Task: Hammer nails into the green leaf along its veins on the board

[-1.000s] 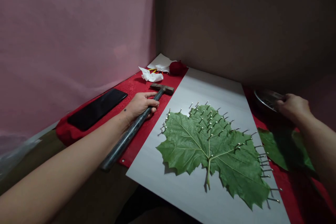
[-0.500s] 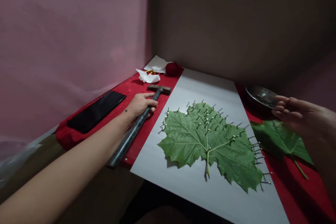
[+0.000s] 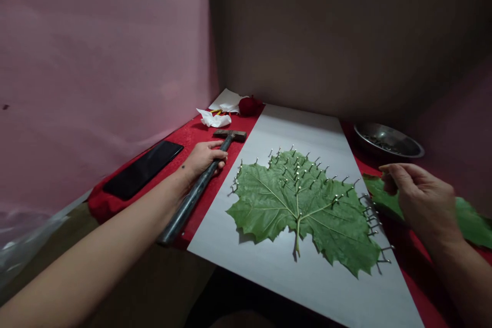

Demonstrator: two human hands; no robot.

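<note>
Hammer lies within fingers of left hand

A hand could slide over the bare near and far parts of the white board. Nails stick up all along the middle and right edge of the big leaf. On the far right, the metal bowl blocks the way.
</note>
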